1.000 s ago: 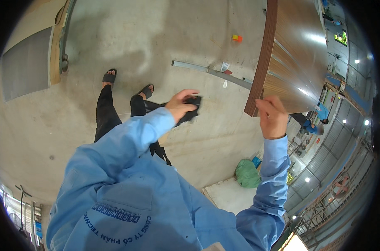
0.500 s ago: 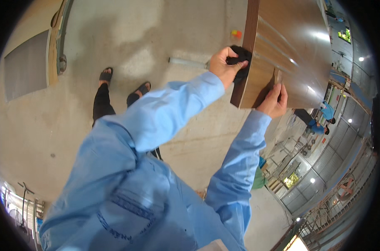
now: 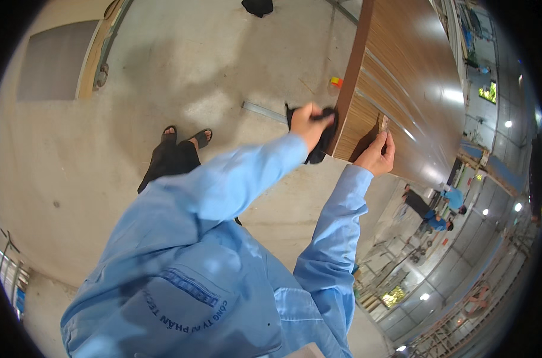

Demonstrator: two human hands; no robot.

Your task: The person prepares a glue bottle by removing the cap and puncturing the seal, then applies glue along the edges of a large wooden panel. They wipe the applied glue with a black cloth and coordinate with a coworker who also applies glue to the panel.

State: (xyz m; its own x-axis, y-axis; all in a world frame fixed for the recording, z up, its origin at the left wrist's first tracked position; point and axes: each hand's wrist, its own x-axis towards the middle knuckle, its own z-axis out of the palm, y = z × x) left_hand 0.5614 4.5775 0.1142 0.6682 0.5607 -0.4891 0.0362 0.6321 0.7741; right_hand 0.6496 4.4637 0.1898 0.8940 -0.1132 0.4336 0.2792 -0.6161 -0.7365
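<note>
Fingers point(image 3: 311, 113) of the left hand point(image 3: 306, 122) are clenched on a black cloth point(image 3: 323, 136), pressing it against the near left edge of a brown wood-grain panel point(image 3: 402, 89) (glossy face, reflecting ceiling lights). Cloth hangs partly below the hand. Right hand point(image 3: 375, 156) grips the panel's lower corner, thumb on the face, fingers wrapped over the edge beside a small pale chip point(image 3: 383, 124) there. Both sleeves are light blue. Below lies a concrete floor point(image 3: 181, 71), with sandalled feet point(image 3: 186, 136) well left of the panel.
</note>
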